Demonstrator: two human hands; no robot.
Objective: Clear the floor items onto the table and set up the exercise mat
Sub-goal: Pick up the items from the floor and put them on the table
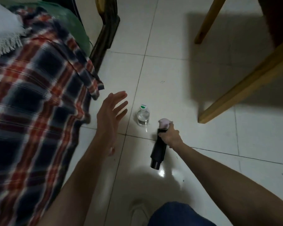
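Black cylinder (158,151), a folded umbrella by the look of it, tilted over the white tiled floor (194,98), its near end low at the glossy tile; whether it touches I cannot tell. The right hand (171,136) is wrapped round its upper part, fingers curled tight on it, and something pale pink (165,123) pokes out just above the fist. Just left and a little farther off, a small clear water bottle (143,117) with a green and white cap stands upright on the tile, apart from both hands. Further left, the left hand (110,115) hovers with fingers spread wide, holding nothing, near the bottle but not touching it. On the far left, a plaid blanket (31,98) drapes down to the floor. Up on the right, wooden furniture legs (245,85) stand on the tile. At the near edge, a blue-clad knee (175,214) and a pale shoe (140,212).
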